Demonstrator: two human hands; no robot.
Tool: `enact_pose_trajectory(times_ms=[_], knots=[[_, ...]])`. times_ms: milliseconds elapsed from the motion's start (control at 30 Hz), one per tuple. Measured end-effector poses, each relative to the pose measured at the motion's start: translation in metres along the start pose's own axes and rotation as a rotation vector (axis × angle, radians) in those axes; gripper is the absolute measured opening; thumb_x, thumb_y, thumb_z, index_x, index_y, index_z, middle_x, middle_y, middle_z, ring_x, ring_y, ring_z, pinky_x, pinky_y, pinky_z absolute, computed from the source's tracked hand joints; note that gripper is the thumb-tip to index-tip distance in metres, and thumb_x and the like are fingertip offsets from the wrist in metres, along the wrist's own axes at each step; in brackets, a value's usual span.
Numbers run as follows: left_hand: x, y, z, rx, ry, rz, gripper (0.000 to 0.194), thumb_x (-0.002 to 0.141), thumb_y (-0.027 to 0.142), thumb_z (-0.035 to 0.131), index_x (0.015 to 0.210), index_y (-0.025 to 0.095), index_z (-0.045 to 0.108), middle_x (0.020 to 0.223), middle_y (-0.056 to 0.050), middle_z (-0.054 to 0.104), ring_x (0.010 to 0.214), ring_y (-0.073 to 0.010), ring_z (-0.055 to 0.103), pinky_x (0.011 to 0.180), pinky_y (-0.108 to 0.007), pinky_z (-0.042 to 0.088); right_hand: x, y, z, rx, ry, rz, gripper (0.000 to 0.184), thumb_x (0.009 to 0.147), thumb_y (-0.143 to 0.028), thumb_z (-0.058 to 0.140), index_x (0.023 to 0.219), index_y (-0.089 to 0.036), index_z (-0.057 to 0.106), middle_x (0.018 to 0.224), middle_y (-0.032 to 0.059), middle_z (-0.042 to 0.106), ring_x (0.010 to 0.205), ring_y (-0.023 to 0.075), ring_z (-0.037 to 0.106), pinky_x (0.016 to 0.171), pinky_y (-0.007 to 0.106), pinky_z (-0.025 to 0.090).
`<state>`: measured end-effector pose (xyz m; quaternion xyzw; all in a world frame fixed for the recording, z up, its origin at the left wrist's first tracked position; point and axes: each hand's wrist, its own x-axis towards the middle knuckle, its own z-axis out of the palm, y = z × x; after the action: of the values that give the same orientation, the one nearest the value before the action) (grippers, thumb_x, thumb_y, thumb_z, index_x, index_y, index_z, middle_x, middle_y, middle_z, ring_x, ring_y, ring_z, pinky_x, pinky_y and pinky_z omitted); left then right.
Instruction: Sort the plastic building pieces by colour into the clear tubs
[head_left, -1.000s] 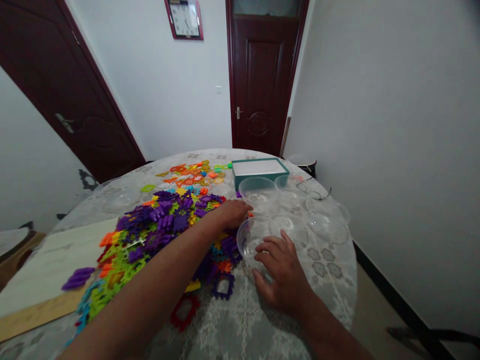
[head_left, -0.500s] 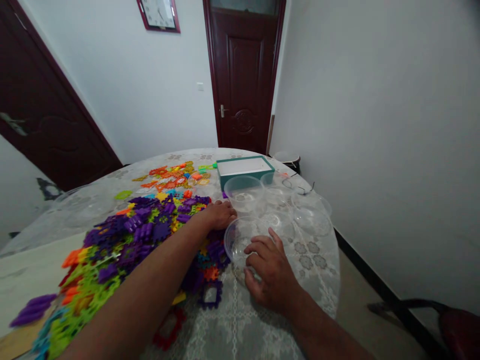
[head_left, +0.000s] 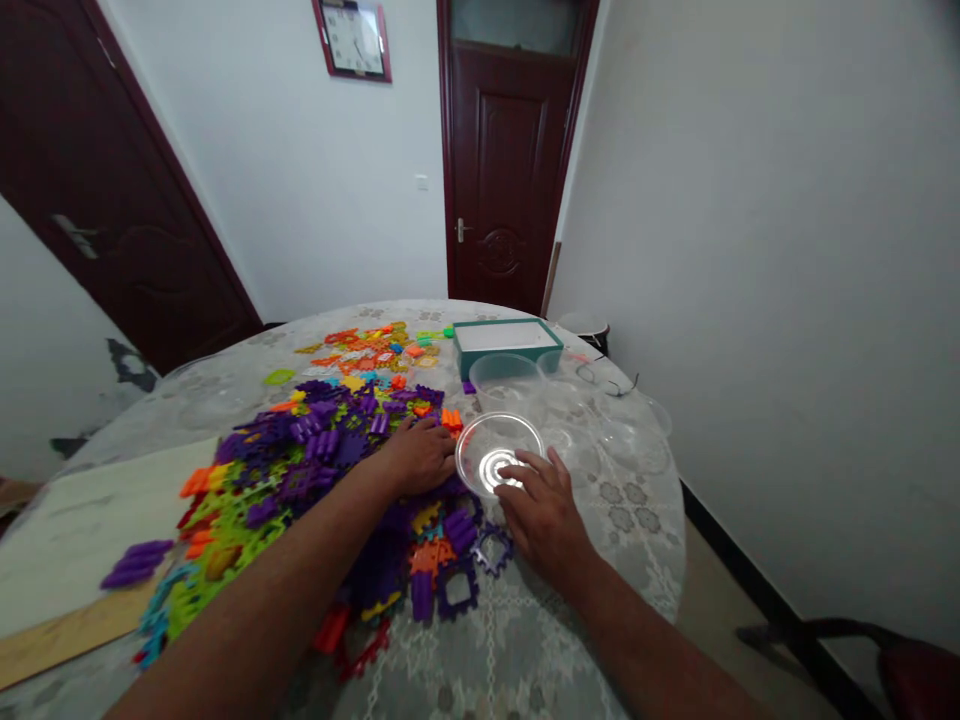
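My left hand (head_left: 418, 456) lies palm down over the right part of a big heap of plastic interlocking building pieces (head_left: 349, 440), mostly purple and lime green. Its fingers stretch towards a clear plastic bowl (head_left: 499, 425), and what is under the palm is hidden. At the bowl's near right rim is my right hand (head_left: 547, 515), fingers over the inside and thumb outside. The bowl looks slightly tilted, and light rings shine on its bottom. An orange piece (head_left: 452, 420) sits just left of the rim. Purple square frames (head_left: 457, 588) lie between the hands, nearer me.
More clear bowls (head_left: 510, 375) stand behind and to the right. Farther back is a green-edged box (head_left: 508, 352). Orange and yellow pieces (head_left: 367, 348) spread at the far left, and a pale board (head_left: 82, 520) lies at left. Dark cables (head_left: 622, 386) rest near the right edge.
The bowl has shifted away from me and tipped, with my right hand along. My left hand has drawn back nearer me, and several pieces have slid towards the near edge.
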<state>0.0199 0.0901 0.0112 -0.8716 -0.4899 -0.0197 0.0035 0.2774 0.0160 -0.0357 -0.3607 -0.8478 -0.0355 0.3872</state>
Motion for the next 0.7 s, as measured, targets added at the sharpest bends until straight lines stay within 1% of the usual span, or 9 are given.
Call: enact_pose_trajectory(times_ms=[100, 200, 367, 433, 500, 567, 600, 633, 700], knots=[[-0.015, 0.006, -0.009, -0.027, -0.014, -0.019, 0.041, 0.106, 0.047, 0.041, 0.125, 0.033, 0.075, 0.136, -0.009, 0.071, 0.131, -0.0338, 0.058, 0.115, -0.064, 0.034, 0.004, 0.001, 0.012, -0.056, 0.007, 0.019, 0.027, 0.098, -0.008, 0.058, 0.116, -0.025, 0.070, 0.128, 0.0059, 0.073, 0.139, 0.0292, 0.053, 0.128, 0.062, 0.021], [-0.030, 0.012, -0.014, -0.023, 0.040, -0.044, 0.039, 0.105, 0.045, 0.044, 0.126, 0.030, 0.074, 0.141, -0.011, 0.069, 0.138, -0.0363, 0.054, 0.117, -0.068, 0.033, 0.010, 0.001, 0.019, -0.111, 0.000, 0.059, 0.028, 0.099, -0.008, 0.057, 0.117, -0.024, 0.070, 0.127, 0.0060, 0.074, 0.137, 0.0303, 0.054, 0.127, 0.064, 0.020], [-0.065, 0.017, -0.018, -0.001, 0.155, -0.030, 0.037, 0.103, 0.042, 0.052, 0.134, 0.030, 0.069, 0.149, -0.012, 0.064, 0.144, -0.0363, 0.051, 0.120, -0.067, 0.033, 0.014, 0.001, 0.028, -0.180, 0.027, 0.115, 0.032, 0.098, -0.008, 0.055, 0.123, -0.022, 0.069, 0.126, 0.0093, 0.073, 0.135, 0.0308, 0.055, 0.125, 0.066, 0.021], [-0.083, 0.019, -0.020, 0.000, 0.202, -0.019, 0.037, 0.102, 0.040, 0.056, 0.135, 0.031, 0.069, 0.148, -0.011, 0.065, 0.144, -0.0355, 0.052, 0.122, -0.065, 0.032, 0.014, 0.000, 0.032, -0.203, 0.056, 0.121, 0.035, 0.098, -0.009, 0.054, 0.127, -0.022, 0.067, 0.125, 0.0108, 0.072, 0.134, 0.0303, 0.056, 0.125, 0.067, 0.022], [-0.102, 0.021, -0.021, -0.008, 0.240, -0.011, 0.036, 0.100, 0.039, 0.059, 0.134, 0.033, 0.070, 0.145, -0.010, 0.067, 0.144, -0.0351, 0.053, 0.123, -0.064, 0.032, 0.013, -0.002, 0.033, -0.232, 0.093, 0.116, 0.040, 0.096, -0.010, 0.054, 0.133, -0.021, 0.065, 0.133, 0.0127, 0.069, 0.139, 0.0315, 0.052, 0.126, 0.069, 0.020], [-0.120, 0.025, -0.020, -0.020, 0.272, -0.009, 0.038, 0.098, 0.039, 0.061, 0.135, 0.035, 0.069, 0.146, -0.009, 0.067, 0.145, -0.0351, 0.053, 0.123, -0.064, 0.032, 0.010, -0.005, 0.031, -0.243, 0.127, 0.069, 0.046, 0.092, -0.009, 0.054, 0.137, -0.021, 0.062, 0.142, 0.0135, 0.063, 0.148, 0.0332, 0.044, 0.126, 0.070, 0.018], [-0.129, 0.028, -0.019, -0.026, 0.287, -0.008, 0.039, 0.098, 0.040, 0.062, 0.136, 0.037, 0.069, 0.148, -0.008, 0.066, 0.145, -0.0350, 0.053, 0.123, -0.065, 0.032, 0.007, -0.006, 0.030, -0.231, 0.135, 0.022, 0.049, 0.091, -0.008, 0.054, 0.137, -0.021, 0.062, 0.145, 0.0133, 0.061, 0.151, 0.0335, 0.041, 0.127, 0.070, 0.020], [-0.136, 0.030, -0.016, -0.030, 0.301, -0.007, 0.040, 0.098, 0.041, 0.062, 0.137, 0.039, 0.069, 0.150, -0.008, 0.065, 0.146, -0.0350, 0.052, 0.123, -0.066, 0.032, 0.005, -0.007, 0.028, -0.206, 0.136, -0.035, 0.050, 0.090, -0.008, 0.054, 0.137, -0.022, 0.062, 0.146, 0.0127, 0.060, 0.152, 0.0331, 0.040, 0.126, 0.068, 0.025], [-0.150, 0.036, -0.010, -0.032, 0.318, 0.001, 0.043, 0.097, 0.047, 0.062, 0.139, 0.041, 0.068, 0.151, -0.008, 0.065, 0.147, -0.0358, 0.051, 0.123, -0.067, 0.033, 0.000, -0.007, 0.024, -0.129, 0.126, -0.141, 0.048, 0.088, -0.007, 0.053, 0.133, -0.023, 0.063, 0.139, 0.0116, 0.065, 0.144, 0.0305, 0.049, 0.120, 0.061, 0.040]])
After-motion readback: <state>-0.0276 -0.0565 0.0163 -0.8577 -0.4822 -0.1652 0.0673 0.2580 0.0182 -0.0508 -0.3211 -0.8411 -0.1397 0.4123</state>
